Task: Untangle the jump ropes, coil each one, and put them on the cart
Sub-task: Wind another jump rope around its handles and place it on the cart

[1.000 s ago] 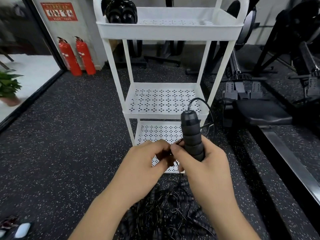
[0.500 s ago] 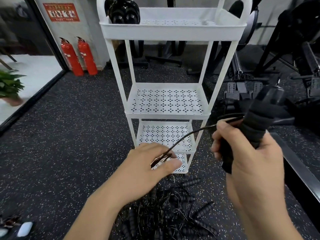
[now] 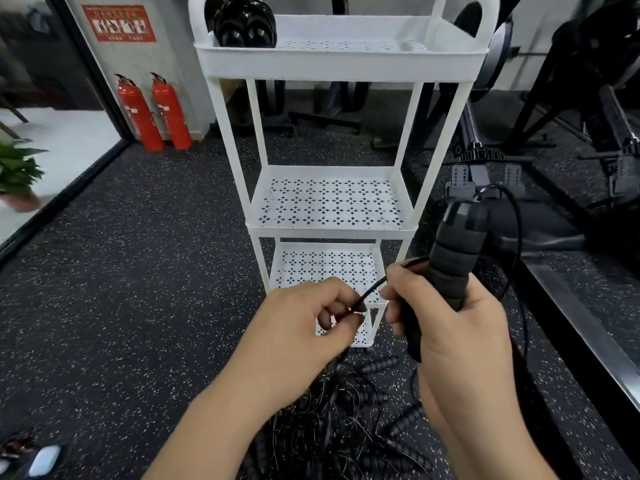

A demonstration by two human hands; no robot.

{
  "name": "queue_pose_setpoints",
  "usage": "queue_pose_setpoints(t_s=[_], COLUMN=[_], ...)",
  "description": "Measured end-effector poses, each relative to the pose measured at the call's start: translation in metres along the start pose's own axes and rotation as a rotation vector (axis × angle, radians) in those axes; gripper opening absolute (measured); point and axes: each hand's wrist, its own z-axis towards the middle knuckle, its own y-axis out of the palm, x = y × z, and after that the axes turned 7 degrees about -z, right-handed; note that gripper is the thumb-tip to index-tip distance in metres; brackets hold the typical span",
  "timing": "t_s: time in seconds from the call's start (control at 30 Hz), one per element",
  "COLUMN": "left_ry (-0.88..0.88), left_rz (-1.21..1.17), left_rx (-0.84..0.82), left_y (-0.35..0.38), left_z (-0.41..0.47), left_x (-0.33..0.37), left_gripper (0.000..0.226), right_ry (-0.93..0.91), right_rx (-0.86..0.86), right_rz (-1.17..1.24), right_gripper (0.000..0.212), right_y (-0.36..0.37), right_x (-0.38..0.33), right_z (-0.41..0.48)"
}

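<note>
The right hand (image 3: 460,327) grips one handle (image 3: 453,258) upright. The left hand (image 3: 304,327) pinches its cord (image 3: 372,289), probably to pull it free. The other jump ropes (image 3: 346,427) lie tangled on the floor (image 3: 138,271) before the cart (image 3: 332,230).

Left hand (image 3: 304,334), fingers curled, pinches cord (image 3: 372,289) between thumb and forefinger. Right hand (image 3: 450,330) at its 3 o'clock, just beside, fist round handle (image 3: 450,258) pointing 1 o'clock. Both forearms enter from 6 o'clock.

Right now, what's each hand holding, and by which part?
The right hand grips a jump rope handle around its lower half. The left hand pinches the thin black cord between thumb and fingers, a short way from the handle.
</note>
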Motion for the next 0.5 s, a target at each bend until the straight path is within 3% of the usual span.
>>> queue_pose_setpoints(t_s=[0.13,0.27,0.4,0.5], left_ry=[-0.010,-0.030,0.004,0.033], left_rz=[0.133,0.172,0.085,0.122], left_rx=[0.008,-0.010,-0.023,-0.049], left_y=[-0.009,-0.016,-0.015,-0.010], left_z=[0.002,0.001,0.000,0.000], left_x=[-0.009,-0.012,-0.002,0.003], left_gripper=[0.009,0.024,0.038,0.031], right_ry=[-0.018,-0.036,0.088,0.127], right_rx=[0.072,0.125,-0.015,-0.127], right_rz=[0.073,0.157,0.162,0.024], right_gripper=[0.007,0.008,0.018,0.015], right_y=[-0.009,-0.019,-0.008,0.007], right_x=[-0.007,-0.016,-0.006,0.012], right_z=[0.007,0.012,0.005,-0.001])
